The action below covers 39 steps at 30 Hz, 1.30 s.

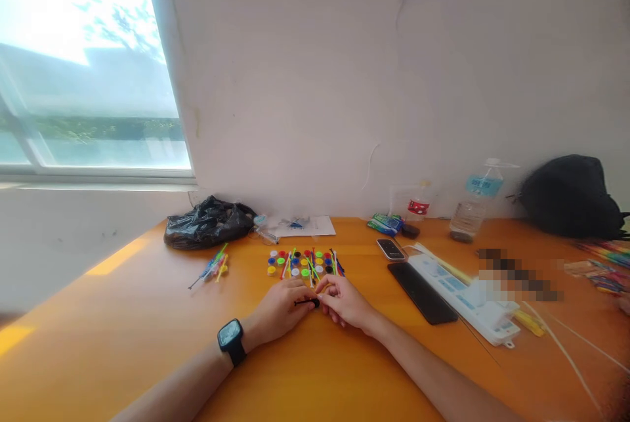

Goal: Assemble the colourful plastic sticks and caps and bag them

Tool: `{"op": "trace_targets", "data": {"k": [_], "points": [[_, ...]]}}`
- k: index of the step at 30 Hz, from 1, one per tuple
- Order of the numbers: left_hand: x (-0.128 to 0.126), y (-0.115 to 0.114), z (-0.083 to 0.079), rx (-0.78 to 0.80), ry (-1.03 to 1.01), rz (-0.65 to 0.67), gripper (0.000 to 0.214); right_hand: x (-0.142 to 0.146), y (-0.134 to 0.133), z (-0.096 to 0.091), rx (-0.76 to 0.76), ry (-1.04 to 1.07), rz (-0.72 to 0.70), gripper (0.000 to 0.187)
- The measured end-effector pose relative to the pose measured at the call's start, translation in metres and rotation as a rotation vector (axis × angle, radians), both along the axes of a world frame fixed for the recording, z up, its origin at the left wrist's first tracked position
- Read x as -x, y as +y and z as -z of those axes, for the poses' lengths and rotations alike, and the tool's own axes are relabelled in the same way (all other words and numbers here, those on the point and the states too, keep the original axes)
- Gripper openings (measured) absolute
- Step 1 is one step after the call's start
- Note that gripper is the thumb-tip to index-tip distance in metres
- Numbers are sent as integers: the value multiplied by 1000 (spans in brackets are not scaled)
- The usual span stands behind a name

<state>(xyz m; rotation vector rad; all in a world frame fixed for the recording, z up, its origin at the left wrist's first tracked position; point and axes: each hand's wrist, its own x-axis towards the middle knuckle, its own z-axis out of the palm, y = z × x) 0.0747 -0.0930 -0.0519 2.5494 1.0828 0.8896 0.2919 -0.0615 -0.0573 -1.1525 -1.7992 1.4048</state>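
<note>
My left hand (pixel 281 310), with a watch (pixel 230 335) on its wrist, holds a small black plastic stick (pixel 302 302) with a round black cap (pixel 315 302) at its right end. My right hand (pixel 347 304) meets it from the right, thumb and forefinger pinched at the cap; the exact contact is partly hidden. Just beyond both hands lie rows of coloured round caps (pixel 295 272), with several thin plastic sticks (pixel 312 261) among them. To the left is a small bundle of coloured sticks with caps (pixel 214 266).
A black plastic bag (pixel 209 222) and a white paper sheet (pixel 319 226) lie at the back. On the right are a phone (pixel 422 292), a white power strip (pixel 440 281) with cables, a small device (pixel 390 249), bottles (pixel 465 220) and a black bag (pixel 568 195).
</note>
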Motion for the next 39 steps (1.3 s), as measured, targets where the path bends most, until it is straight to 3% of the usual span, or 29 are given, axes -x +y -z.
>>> {"op": "trace_targets", "data": {"k": [13, 26, 32, 39], "points": [[-5, -11, -11, -161, 184, 50, 9, 1, 2, 1, -17, -19, -20, 25], [-7, -11, -3, -189, 203, 39, 8, 3, 0, 3, -33, -78, -36, 16], [-4, -9, -4, -186, 125, 9, 6, 5, -8, -4, -402, -81, -7, 4], [6, -11, -19, -97, -135, 37, 36, 0, -16, -13, -463, -142, -107, 8]]}}
